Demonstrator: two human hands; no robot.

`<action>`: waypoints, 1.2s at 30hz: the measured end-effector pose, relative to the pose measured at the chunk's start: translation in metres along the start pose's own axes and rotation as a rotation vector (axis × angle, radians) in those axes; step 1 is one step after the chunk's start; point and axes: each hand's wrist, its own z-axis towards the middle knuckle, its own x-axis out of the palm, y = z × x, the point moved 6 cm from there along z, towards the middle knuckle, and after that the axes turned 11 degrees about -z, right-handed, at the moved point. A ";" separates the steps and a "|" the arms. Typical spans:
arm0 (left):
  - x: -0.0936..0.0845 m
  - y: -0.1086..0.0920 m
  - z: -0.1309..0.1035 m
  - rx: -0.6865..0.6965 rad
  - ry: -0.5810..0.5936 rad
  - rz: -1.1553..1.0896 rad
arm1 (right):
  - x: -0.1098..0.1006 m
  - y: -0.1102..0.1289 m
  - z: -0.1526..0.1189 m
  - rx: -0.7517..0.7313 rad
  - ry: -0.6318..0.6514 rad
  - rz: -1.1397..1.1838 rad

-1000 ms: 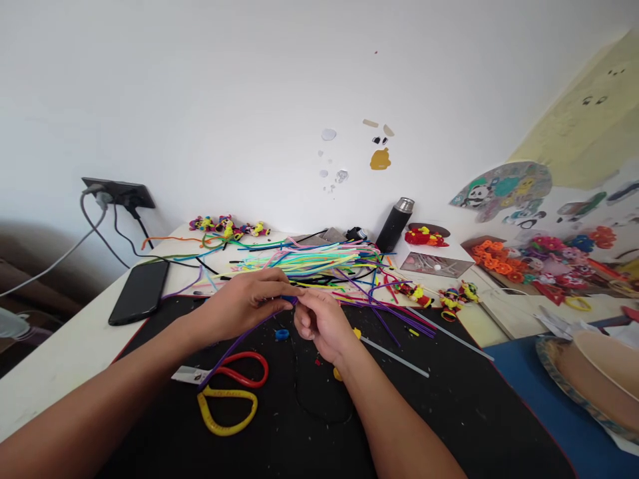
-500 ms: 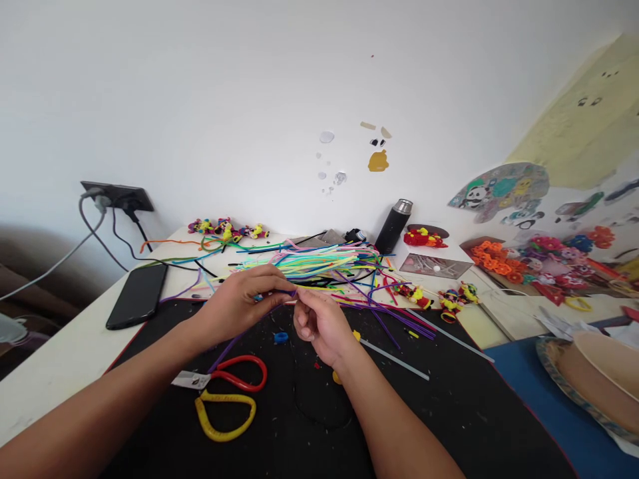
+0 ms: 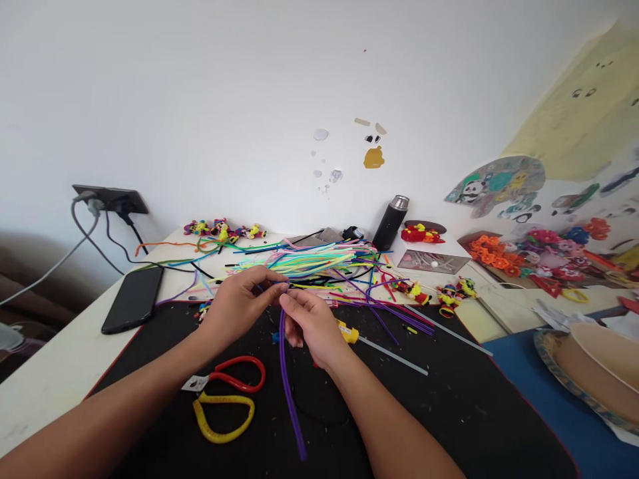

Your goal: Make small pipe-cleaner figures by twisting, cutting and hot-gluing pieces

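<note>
Purple pipe cleaners (image 3: 288,392) hang down from between my fingertips over the black mat (image 3: 424,426). My left hand (image 3: 243,303) pinches at their upper end, its thumb and forefinger close against the other hand. Closed as well, my right hand (image 3: 312,322) holds the purple strands between thumb and forefinger. The exact grip point is partly hidden by the fingers. Below my left hand lie scissors with one red and one yellow handle (image 3: 224,418). A yellow glue gun (image 3: 348,332) with a clear glue stick in it is partly covered by my right hand.
Behind my hands spreads a pile of colourful pipe cleaners (image 3: 309,259). A phone (image 3: 132,299) lies at the left, and a black flask (image 3: 391,225) stands by the wall. Small finished figures (image 3: 448,299) and a white box (image 3: 434,256) sit at the right.
The purple strands have swung from pointing left under my left arm to hanging down toward me. My hands stay close together, and the view has shifted slightly.
</note>
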 end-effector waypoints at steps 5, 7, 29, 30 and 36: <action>0.008 0.011 0.004 -0.090 0.214 -0.150 | -0.001 0.004 -0.002 -0.007 -0.010 0.017; 0.008 0.015 0.005 -0.125 0.278 -0.211 | -0.002 0.006 -0.002 -0.018 -0.003 0.014; 0.004 0.016 0.006 -0.225 0.183 -0.324 | -0.004 0.001 0.001 -0.024 -0.017 -0.122; 0.004 0.016 0.007 -0.231 0.183 -0.344 | -0.005 0.001 0.001 -0.018 -0.029 -0.126; 0.006 0.012 0.008 -0.243 0.225 -0.410 | -0.005 0.001 0.002 -0.012 -0.059 -0.140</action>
